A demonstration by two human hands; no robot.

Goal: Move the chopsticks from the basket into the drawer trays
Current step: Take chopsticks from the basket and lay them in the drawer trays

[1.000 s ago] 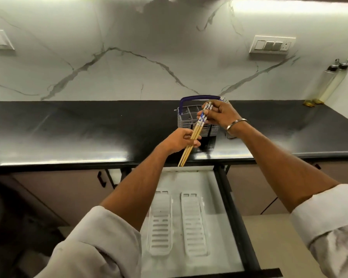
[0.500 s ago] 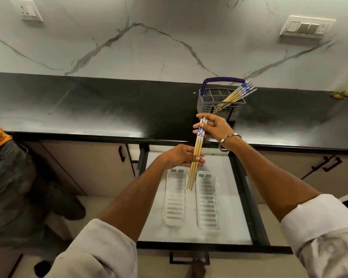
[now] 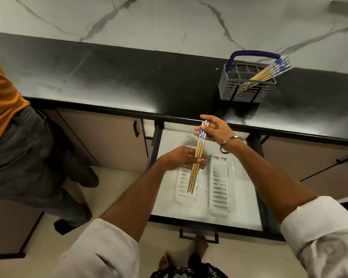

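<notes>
Black counter (image 3: pixel 129 81), basket (image 3: pixel 247 87), bystander (image 3: pixel 18 137) beside open drawer (image 3: pixel 209 219)

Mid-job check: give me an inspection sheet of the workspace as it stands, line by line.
Surface: black countertop, glossy, bare apart from the basket.
Job's things: grey basket with blue handle, more chopsticks leaning out its right side; held chopsticks over the open drawer; left tray and right tray both empty.
Clutter: nothing seen.
Grippers: left hand grips the held chopsticks mid-shaft; right hand pinches their blue-patterned ends.
Cables: nothing seen.
Surroundings: marble backsplash; closed cabinet doors; a second person stands at left.
</notes>
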